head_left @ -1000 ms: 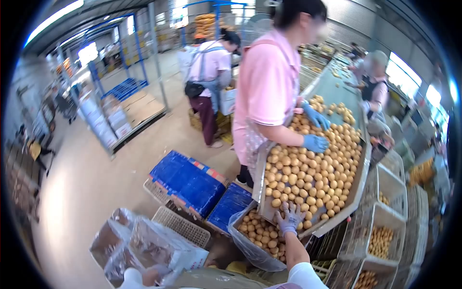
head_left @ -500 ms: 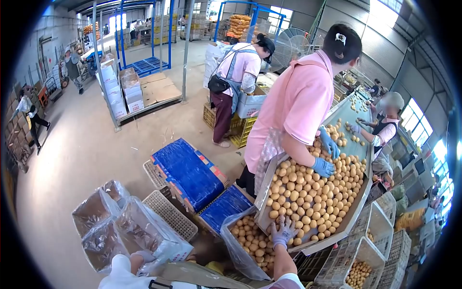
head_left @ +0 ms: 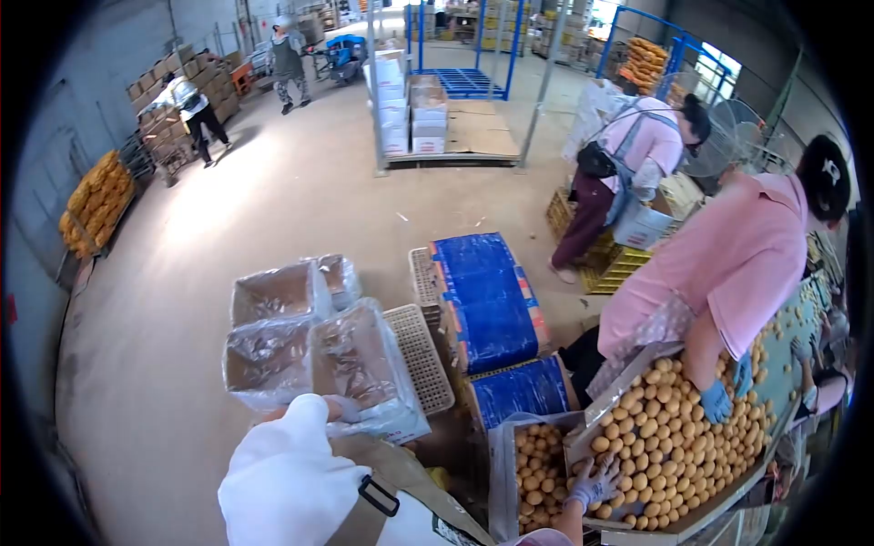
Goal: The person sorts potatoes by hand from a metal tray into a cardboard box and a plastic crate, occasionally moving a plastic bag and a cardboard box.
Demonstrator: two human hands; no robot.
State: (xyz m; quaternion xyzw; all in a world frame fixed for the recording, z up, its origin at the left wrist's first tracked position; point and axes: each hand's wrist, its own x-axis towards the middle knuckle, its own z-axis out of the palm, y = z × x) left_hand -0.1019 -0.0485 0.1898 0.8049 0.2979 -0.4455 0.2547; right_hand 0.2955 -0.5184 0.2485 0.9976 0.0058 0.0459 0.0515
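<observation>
My gloved right hand [head_left: 594, 482] lies with spread fingers on round tan potatoes [head_left: 651, 428] at the low end of the sorting table [head_left: 608, 407]. Just left of it, a plastic-lined box [head_left: 499, 473] holds more potatoes below the table's lip. Over on the left, my left hand [head_left: 342, 409] is at the near rim of another lined cardboard box [head_left: 401, 420], its fingers seeming to hook over the edge. My white sleeve partly hides that hand. Inside this box only clear plastic lining shows.
More lined boxes [head_left: 271, 355] stand beside it on the floor. Plastic crates [head_left: 421, 359] and blue-covered cartons [head_left: 487, 305] lie between my hands. A co-worker in pink [head_left: 719, 246] leans over the table, blue-gloved hands [head_left: 717, 400] on the potatoes. Another person [head_left: 628, 155] bends over a carton behind.
The view has swung left, so everything sits further right in the picture. My right hand remains at the potatoes and my left at the box rim. The co-worker leans further over the table.
</observation>
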